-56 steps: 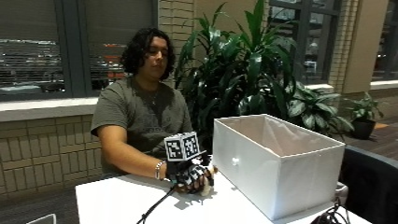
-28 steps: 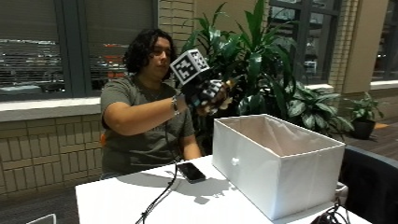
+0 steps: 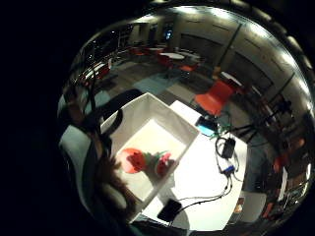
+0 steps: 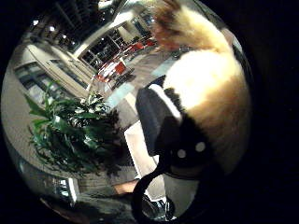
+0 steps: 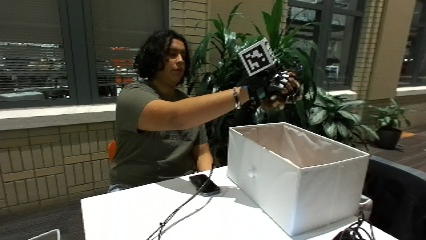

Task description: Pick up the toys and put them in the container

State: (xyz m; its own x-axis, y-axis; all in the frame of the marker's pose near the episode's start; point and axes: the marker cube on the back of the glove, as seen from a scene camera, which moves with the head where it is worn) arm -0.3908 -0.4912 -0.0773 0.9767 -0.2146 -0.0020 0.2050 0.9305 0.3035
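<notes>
In the outside view my gloved right hand [image 5: 269, 87] is raised above the open top of the white container [image 5: 299, 175]. It grips a furry plush toy [image 5: 288, 86]. That toy [image 4: 205, 98], white and tan with a black part bearing two pale dots, fills the thumb side palm view. The little finger side palm view looks down into the container [image 3: 147, 110]. On its floor lie a red-orange round toy [image 3: 133, 161] and a red and green toy [image 3: 161, 164].
The container stands on the right part of a white table [image 5: 133, 215]. A black phone [image 5: 204, 184] lies on the table beside it, and a cable [image 5: 180, 212] runs across the tabletop. A large plant [image 5: 293, 30] stands behind the box.
My hand has lifted from the tabletop beside the container up and over its open top, carrying the plush toy with it.
</notes>
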